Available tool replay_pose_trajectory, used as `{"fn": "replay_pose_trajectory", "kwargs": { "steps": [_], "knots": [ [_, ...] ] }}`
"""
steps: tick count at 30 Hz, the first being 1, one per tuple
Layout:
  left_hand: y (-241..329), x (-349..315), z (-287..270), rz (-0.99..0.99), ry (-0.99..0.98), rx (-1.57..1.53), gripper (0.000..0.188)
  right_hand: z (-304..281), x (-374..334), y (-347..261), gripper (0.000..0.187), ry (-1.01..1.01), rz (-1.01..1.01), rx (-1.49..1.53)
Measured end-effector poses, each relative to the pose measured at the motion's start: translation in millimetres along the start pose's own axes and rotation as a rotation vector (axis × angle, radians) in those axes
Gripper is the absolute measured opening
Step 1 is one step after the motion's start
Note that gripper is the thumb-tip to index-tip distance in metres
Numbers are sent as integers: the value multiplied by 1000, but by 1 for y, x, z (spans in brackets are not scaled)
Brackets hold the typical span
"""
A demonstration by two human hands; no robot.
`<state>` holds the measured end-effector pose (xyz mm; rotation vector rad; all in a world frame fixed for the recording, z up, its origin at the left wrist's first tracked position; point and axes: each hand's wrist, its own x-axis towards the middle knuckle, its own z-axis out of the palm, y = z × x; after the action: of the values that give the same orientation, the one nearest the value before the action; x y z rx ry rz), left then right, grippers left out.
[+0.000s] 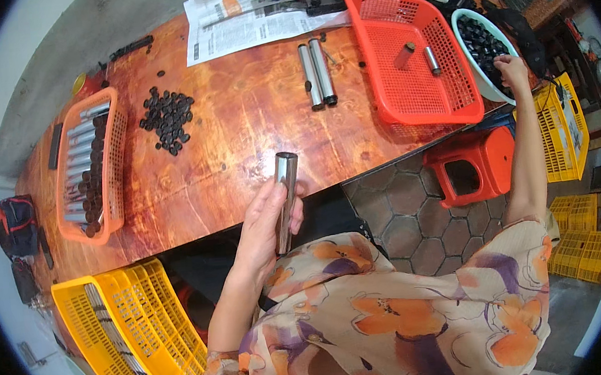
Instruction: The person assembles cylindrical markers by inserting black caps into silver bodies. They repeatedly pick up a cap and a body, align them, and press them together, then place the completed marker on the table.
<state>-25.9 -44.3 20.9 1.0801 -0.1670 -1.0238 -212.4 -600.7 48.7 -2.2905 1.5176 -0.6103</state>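
Your left hand (267, 216) is clamped on a metal tube (286, 181), left of and nearer you than the red basket (400, 30). Your right hand (511, 69) dips into the bowl (487, 86) right of that basket; cannot tell its grip.

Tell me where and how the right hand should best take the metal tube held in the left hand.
Probably by the far end of the metal tube, coming from the right, pinching across its long sides. That end juts bare past the left hand, whose grip wraps the tube's middle; the right hand, at the bowl, is on that side.
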Motion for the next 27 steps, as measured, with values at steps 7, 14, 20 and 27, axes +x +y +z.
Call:
{"fn": "replay_pose_trajectory", "kwargs": {
  "steps": [7, 14, 20, 27],
  "knots": [
    [-7, 7, -4, 22, -30, 13, 31, -1, -8, -6, 30, 107, -39, 319],
    [-20, 10, -2, 106, -59, 16, 28, 44, -234, -221, 29, -1035, -38, 1108],
    [-20, 1, -7, 160, 7, 78, 31, 97, -284, -261, 27, -1566, -15, 1284],
    [-19, -11, -14, 184, 35, 99, 30, 110, -299, -267, 28, -1574, -50, 1139]
  ]
}}
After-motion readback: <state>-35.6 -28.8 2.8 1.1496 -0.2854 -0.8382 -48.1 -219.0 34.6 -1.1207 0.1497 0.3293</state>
